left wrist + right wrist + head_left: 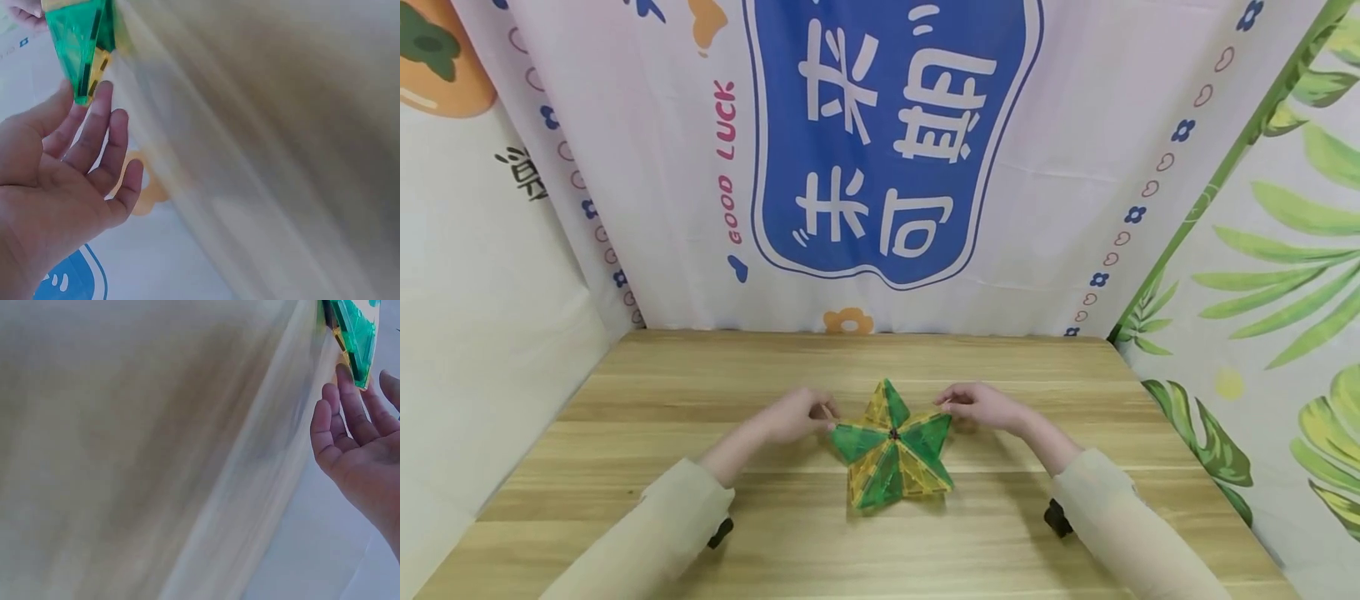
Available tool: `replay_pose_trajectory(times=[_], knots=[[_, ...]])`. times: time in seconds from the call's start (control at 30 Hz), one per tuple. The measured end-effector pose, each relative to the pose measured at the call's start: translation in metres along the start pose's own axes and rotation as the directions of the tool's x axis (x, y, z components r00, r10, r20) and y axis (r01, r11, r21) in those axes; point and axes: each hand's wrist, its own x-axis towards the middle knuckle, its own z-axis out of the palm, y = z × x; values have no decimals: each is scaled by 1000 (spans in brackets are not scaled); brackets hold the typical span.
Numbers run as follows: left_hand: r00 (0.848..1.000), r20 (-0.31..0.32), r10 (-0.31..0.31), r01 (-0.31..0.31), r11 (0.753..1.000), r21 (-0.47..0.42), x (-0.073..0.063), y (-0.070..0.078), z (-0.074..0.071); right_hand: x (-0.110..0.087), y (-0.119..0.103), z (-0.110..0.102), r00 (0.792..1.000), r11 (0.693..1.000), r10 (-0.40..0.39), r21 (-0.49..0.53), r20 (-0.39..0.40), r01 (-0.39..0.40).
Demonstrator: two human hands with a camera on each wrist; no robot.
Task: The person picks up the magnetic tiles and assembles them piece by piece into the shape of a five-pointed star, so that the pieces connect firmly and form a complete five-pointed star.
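Note:
A five-pointed star (891,458) of green and yellow see-through magnetic tiles is at the middle of the wooden table. Its raised centre shows a small dark spot. My left hand (801,414) pinches the star's left point; in the left wrist view the thumb (59,109) lies along one side of the green tip and the fingers behind it. At the upper right point is my right hand (985,406). In the right wrist view its relaxed fingers (353,406) touch the underside of that tip, and a narrow gap separates the thumb (390,390) from it.
The wooden table (700,358) ends against a white printed cloth (1052,250) with a blue panel. Patterned cloths also hang at the left and right sides. Dark wrist straps (1057,518) show beneath the light sleeves (1127,517).

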Motion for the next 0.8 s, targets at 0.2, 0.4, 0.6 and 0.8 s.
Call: replay_pose_trajectory(times=[0.2, 0.4, 0.6, 0.8], knots=[[997, -78, -1, 0, 1000, -17, -1, -3, 8, -5, 2, 2, 999, 994, 40, 101, -29, -37], [988, -142, -59, 54, 998, -39, 14, -7, 10, 1, 8, 4, 993, 991, 81, 110, -89, -71], [974, -208, -86, 75, 995, -58, 37, -13, 11, 8, 14, 1, 977, 983, 134, 149, -163, -110], [958, -257, -130, 121, 991, -50, 47, -10, 11, 10, 21, -2, 966, 987, 131, 120, -222, -106]])
